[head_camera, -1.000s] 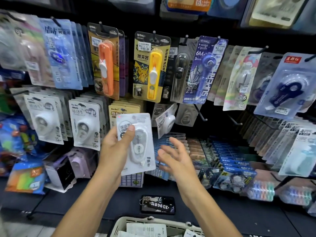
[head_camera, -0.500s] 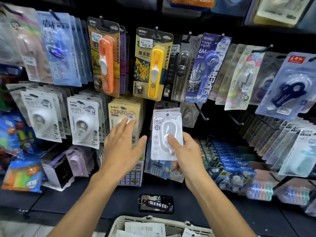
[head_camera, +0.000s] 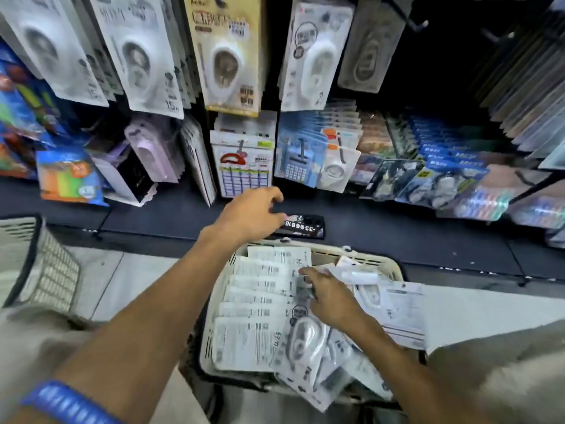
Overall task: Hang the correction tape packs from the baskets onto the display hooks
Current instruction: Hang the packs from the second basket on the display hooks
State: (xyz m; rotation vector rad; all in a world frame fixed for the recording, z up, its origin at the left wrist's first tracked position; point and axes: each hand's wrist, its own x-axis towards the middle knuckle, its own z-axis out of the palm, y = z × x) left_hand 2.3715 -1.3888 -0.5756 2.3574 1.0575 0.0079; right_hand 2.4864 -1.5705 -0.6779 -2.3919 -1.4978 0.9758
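Observation:
A cream basket (head_camera: 371,261) sits low in the middle, filled with several white correction tape packs (head_camera: 260,328), most lying back side up in a row. My right hand (head_camera: 331,301) reaches into the basket, its fingertips resting on the packs near the right end of the row. My left hand (head_camera: 252,215) hovers over the basket's far rim with loosely curled fingers and holds nothing. On the display above, a white correction tape pack (head_camera: 315,53) hangs from a hook, to the right of a beige pack (head_camera: 227,56).
A black phone-like item (head_camera: 305,229) lies on the dark shelf ledge just past my left hand. A second cream basket (head_camera: 33,264) stands at the left. More hanging packs and boxed stationery crowd the shelf (head_camera: 153,218) behind.
The white pack passed from my left hand to my right and now hangs on the display. My right hand dropped into the basket, my left hand lowered, and the view tilted down.

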